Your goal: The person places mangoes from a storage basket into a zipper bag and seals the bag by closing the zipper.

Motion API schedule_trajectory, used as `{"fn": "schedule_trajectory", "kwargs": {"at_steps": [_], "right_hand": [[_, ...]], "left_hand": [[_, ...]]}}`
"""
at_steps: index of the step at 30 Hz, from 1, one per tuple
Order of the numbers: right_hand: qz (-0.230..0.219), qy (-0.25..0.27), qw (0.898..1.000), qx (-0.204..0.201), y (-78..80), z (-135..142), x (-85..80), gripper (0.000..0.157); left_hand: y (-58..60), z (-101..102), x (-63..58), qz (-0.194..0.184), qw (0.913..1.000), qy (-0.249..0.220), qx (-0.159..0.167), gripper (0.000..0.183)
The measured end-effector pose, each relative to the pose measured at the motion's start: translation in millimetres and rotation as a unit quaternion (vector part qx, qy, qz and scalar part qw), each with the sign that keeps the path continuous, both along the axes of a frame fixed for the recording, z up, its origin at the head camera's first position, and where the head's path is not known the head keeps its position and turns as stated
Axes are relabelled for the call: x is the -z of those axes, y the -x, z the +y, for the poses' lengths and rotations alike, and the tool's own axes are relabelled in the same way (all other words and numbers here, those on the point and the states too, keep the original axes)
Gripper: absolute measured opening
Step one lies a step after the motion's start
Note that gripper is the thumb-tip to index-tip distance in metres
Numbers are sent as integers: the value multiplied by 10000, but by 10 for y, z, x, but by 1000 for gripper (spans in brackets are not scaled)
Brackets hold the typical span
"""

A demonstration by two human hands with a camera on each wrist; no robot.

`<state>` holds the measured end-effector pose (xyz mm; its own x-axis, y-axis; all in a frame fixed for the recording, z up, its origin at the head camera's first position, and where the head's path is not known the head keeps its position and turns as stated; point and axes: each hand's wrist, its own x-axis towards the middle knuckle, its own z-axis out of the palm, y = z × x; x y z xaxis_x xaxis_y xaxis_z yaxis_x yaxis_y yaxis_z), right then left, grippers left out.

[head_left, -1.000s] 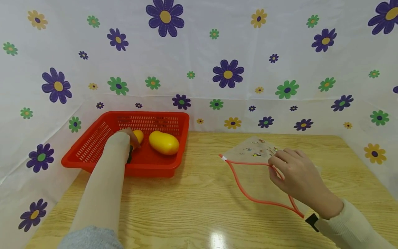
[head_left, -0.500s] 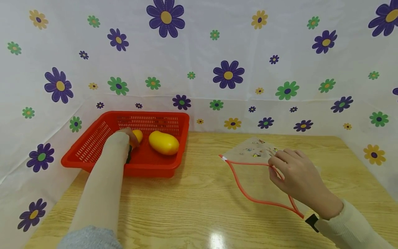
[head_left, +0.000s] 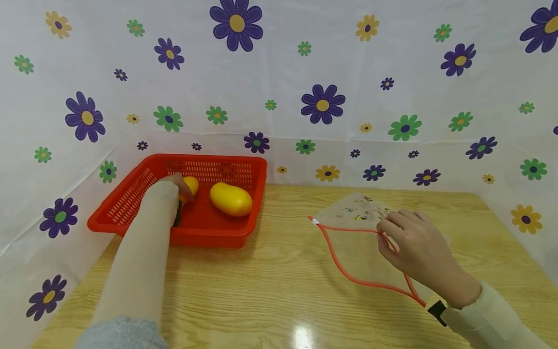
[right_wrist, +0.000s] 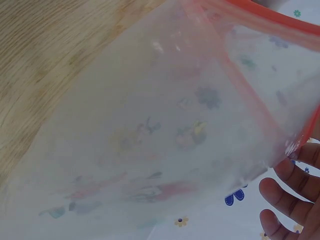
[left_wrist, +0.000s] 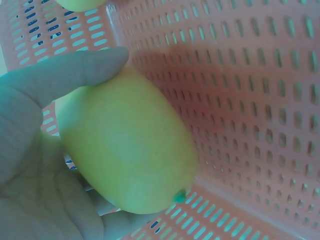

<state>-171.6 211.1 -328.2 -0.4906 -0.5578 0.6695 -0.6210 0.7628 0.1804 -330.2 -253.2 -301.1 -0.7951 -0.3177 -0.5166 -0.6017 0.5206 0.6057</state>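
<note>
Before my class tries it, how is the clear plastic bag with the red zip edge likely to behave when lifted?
The clear plastic bag will probably sag floppily, since its film looks thin. The red zip edge may be springier, judging by its smooth bowed curve. The bag is likely light for its size: no contents show through it.

Bare tabletop (head_left: pixel 274 281) is leaving a lane between the red basket (head_left: pixel 213 237) and the bag (head_left: pixel 348 215), whose red-rimmed mouth is gaping, while basket walls are blocking sideways passage and an oblong yellow fruit (head_left: pixel 231 199) is obstructing the left hand's (head_left: pixel 178 182) right side.
</note>
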Motion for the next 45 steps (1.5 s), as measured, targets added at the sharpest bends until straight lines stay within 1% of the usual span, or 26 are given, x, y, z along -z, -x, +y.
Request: {"fn": "schedule_trajectory", "kwargs": {"at_steps": [4,7,9,11,14,16,18,20,21,23,26,29,32,34,36,41,45], "right_hand": [[19,-16,10000,41,-2,3,-2,8],[27,-23,10000,60,-7,3,-2,11],[31,-26,10000,60,-11,4,-2,12],[34,-25,10000,55,-14,6,1,12],[41,-22,10000,41,-16,8,6,11],[50,-27,10000,35,-16,10,10,10],[36,-26,10000,26,-15,13,15,8],[10,-18,10000,18,-11,19,18,5],[-4,-16,10000,14,-8,23,20,5],[-5,-11,10000,-5,-4,26,23,11],[6,1,10000,-26,3,26,21,15],[42,21,10000,-46,7,19,19,11],[50,32,10000,-44,8,14,18,10],[47,37,10000,-36,7,14,18,12],[36,42,10000,-28,6,14,20,12],[-1,50,10000,-17,10,24,23,8],[-4,65,10000,-29,14,32,25,11]], "left_hand": [[31,-28,-11,-26,9976,259,637,91],[72,-55,18,-6,9981,182,587,97],[127,-100,67,5,9981,183,586,98],[233,-170,149,8,9967,425,697,94],[406,-310,278,43,9907,769,1119,94],[513,-401,356,90,9869,931,1317,94],[576,-474,403,156,9847,916,1471,97],[621,-521,437,205,9849,885,1476,97],[632,-532,441,234,9847,849,1506,98],[653,-541,446,280,9846,821,1517,99],[681,-536,436,360,9804,938,1698,101],[707,-518,419,411,9769,1061,1809,106],[725,-504,402,415,9792,966,1734,113],[720,-490,385,413,9813,861,1669,115],[701,-474,365,422,9805,880,1704,115],[658,-429,308,487,9744,1058,1921,113],[662,-431,296,541,9694,1194,2074,110]]}}
